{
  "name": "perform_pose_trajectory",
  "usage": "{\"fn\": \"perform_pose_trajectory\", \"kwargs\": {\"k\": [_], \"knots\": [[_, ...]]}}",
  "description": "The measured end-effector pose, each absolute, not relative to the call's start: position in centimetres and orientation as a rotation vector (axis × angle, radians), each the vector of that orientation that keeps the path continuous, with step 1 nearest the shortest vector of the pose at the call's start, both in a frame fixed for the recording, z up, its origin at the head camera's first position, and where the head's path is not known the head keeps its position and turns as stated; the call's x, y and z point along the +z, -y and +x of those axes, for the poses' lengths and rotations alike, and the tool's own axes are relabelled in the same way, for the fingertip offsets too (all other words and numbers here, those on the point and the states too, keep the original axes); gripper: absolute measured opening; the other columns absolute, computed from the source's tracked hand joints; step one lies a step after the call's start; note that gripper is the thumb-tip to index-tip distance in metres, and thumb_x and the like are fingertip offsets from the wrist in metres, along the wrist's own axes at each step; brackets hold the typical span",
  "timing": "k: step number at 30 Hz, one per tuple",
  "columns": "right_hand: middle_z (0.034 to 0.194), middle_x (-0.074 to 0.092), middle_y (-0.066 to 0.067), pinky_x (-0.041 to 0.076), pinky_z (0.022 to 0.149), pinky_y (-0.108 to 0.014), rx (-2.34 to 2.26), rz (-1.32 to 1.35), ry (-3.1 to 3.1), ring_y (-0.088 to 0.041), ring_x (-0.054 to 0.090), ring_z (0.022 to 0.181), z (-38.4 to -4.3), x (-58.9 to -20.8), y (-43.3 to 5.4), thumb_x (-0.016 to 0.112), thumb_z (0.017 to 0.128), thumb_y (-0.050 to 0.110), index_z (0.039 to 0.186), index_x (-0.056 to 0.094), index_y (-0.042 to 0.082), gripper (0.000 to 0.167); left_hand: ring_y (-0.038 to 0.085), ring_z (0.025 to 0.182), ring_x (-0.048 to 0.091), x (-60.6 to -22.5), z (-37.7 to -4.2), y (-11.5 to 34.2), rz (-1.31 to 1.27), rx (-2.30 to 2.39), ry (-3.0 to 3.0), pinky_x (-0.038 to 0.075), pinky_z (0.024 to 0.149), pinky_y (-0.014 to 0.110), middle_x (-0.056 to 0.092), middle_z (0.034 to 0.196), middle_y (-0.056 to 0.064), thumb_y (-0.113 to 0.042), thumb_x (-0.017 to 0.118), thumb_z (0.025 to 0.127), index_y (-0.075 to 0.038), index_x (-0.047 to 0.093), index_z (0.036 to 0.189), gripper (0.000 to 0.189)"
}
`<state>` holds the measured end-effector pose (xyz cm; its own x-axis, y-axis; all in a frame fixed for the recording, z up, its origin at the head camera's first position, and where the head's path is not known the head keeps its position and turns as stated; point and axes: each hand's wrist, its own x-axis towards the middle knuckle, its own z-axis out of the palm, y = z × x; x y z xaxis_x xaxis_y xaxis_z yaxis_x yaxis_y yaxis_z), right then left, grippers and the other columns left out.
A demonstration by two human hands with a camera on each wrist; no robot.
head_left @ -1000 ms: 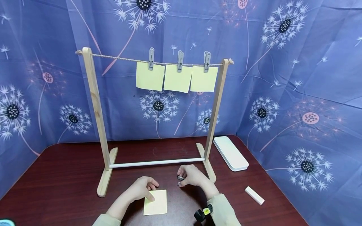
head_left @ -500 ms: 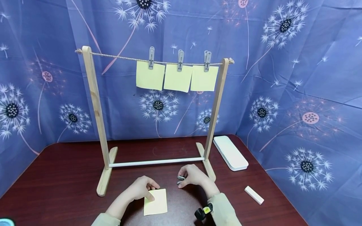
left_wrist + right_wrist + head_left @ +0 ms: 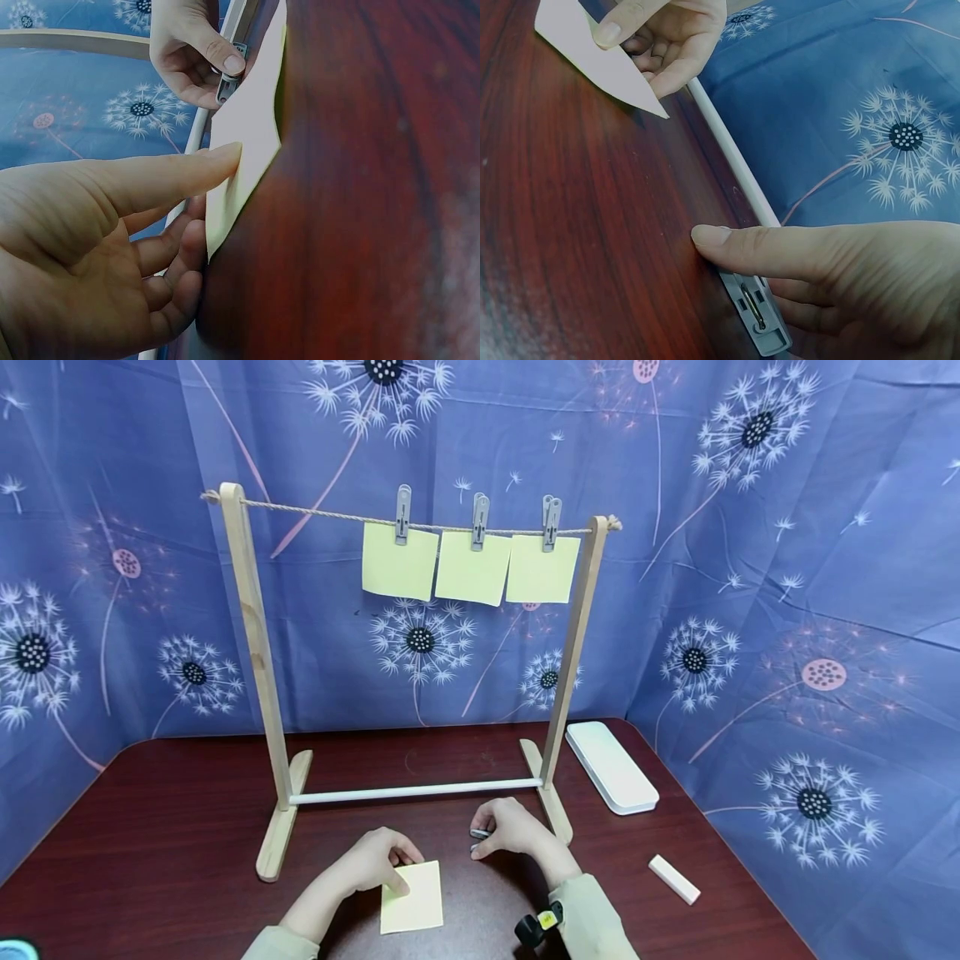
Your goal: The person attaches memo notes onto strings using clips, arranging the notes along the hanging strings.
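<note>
My left hand (image 3: pixel 372 860) pinches a yellow square sticky note (image 3: pixel 414 903) between thumb and fingers, just above the table, as the left wrist view shows. To its right, my right hand (image 3: pixel 508 827) holds a grey clothespin (image 3: pixel 756 311) between thumb and fingers; only its ends show in the head view. Beyond both hands stands a wooden frame (image 3: pixel 258 652) with a rope (image 3: pixel 315 512) strung across its top. From the rope's right half hang a left note (image 3: pixel 397 568), a middle note (image 3: pixel 471 572) and a right note (image 3: pixel 542 572), each held by a grey clothespin.
A white rod (image 3: pixel 416 792) joins the frame's feet low over the dark red table (image 3: pixel 150 827). At the right lie a white case (image 3: pixel 611 767) and a small white block (image 3: pixel 674 879). A round object (image 3: pixel 17 950) is cut off at the lower left. Blue curtains surround the table.
</note>
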<state>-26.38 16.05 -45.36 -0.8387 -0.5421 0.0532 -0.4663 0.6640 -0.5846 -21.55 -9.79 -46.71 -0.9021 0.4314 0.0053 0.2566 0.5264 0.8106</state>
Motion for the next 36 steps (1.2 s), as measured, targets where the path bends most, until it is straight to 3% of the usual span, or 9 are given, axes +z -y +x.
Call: {"fn": "perform_pose_trajectory", "kwargs": {"k": [17,36], "knots": [[0.073,0.067,0.002,0.047,0.064,-0.021,-0.906,-0.876,-2.736,-0.002,0.055,0.067,-26.6,-45.3,-16.0,0.087,0.068,0.011,0.081,0.07,0.007,0.022,0.017,0.075,0.057,-46.7,-21.6,9.9,0.664,1.305,-2.51,0.048,0.064,0.024,0.065,0.079,0.003,0.019,0.076,0.055,0.0,0.069,0.087,0.038],[0.078,0.07,-0.004,0.049,0.067,-0.019,-1.083,-0.922,-2.643,-0.001,0.058,0.069,-26.8,-45.3,-16.3,0.083,0.076,0.012,0.09,0.071,0.002,0.021,0.016,0.081,0.062,-46.3,-22.1,10.9,0.662,1.413,-2.282,0.052,0.068,0.027,0.067,0.087,0.006,0.016,0.074,0.067,0.006,0.067,0.099,0.034]]}}
